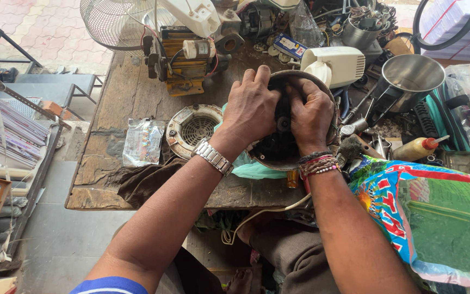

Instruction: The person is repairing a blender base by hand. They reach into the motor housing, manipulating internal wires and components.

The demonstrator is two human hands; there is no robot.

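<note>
Both my hands are pressed into a round, dark appliance housing (pixel 278 149) that stands tilted on the worn wooden workbench (pixel 121 103). My left hand (pixel 252 106), with a metal watch on the wrist, covers its left side with fingers curled over the rim. Reaching into the black inside from the right is my right hand (pixel 312 115), with beaded bracelets on the wrist. A small black hub shows between the two hands. A pale green cloth (pixel 257 170) lies under the housing.
A round grilled cover (pixel 194 129) and a small plastic packet (pixel 143 141) lie left of the housing. Behind are a yellow motor (pixel 183 57), a white appliance part (pixel 335 65) and a steel jug (pixel 409 79). A colourful printed sack (pixel 431 212) sits at right, a squeeze bottle (pixel 417 147) beside it.
</note>
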